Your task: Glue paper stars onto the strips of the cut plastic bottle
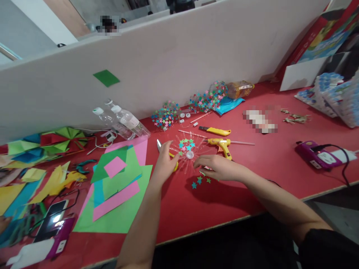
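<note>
Between my hands, a clear plastic piece spreads thin strips outward from a round centre on the red table. Colourful paper stars sit on its far strips. My left hand is at its left side, thumb and fingers apart, beside scissors with yellow handles. My right hand is at its right side with fingers bent together; whatever they pinch is too small to make out. Loose stars lie under and below this hand. A yellow glue gun and a yellow utility knife lie just beyond.
Star-covered clear balls stand by the white partition. Plastic bottles lean at the left, behind stacked coloured paper. A purple power strip with a cable lies right; another power strip and a phone lie left.
</note>
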`<move>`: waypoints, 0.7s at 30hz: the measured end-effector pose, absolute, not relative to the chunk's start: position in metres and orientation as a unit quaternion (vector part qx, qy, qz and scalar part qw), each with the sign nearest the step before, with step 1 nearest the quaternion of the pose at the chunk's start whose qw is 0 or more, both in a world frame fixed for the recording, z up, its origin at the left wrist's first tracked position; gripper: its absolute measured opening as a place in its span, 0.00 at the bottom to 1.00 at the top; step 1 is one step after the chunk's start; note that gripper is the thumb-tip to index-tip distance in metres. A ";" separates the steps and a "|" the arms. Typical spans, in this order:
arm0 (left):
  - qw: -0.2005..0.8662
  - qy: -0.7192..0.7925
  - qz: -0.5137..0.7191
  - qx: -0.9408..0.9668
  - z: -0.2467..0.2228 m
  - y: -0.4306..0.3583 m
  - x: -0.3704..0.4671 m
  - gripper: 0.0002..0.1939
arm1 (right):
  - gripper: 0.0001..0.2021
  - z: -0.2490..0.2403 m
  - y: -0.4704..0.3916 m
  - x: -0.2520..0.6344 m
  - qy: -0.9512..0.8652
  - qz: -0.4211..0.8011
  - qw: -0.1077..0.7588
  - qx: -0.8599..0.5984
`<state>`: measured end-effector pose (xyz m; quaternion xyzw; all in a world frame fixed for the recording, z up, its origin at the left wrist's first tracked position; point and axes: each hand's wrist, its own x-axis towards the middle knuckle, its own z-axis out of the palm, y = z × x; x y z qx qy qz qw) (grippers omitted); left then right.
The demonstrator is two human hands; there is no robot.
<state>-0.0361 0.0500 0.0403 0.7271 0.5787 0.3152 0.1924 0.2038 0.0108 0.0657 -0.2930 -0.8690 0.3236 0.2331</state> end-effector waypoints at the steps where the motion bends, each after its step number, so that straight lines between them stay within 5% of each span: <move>1: 0.198 0.579 0.319 0.724 0.038 0.052 -0.036 0.24 | 0.10 0.067 0.010 0.205 -0.870 0.335 0.237 -0.273; 4: 0.205 0.579 0.321 0.721 0.032 0.056 -0.035 0.24 | 0.09 0.068 0.015 0.213 -0.856 0.357 0.277 -0.251; 9: 0.203 0.592 0.317 0.713 0.031 0.057 -0.032 0.26 | 0.08 0.057 0.036 0.232 -0.800 0.274 0.338 -0.412; 17: 0.085 0.601 0.368 0.704 0.039 0.039 -0.043 0.22 | 0.12 0.043 0.038 0.229 -0.824 0.224 0.220 -0.471; 21: 0.160 0.641 0.331 0.674 0.033 0.032 -0.055 0.25 | 0.11 0.045 0.035 0.225 -0.832 0.244 0.191 -0.461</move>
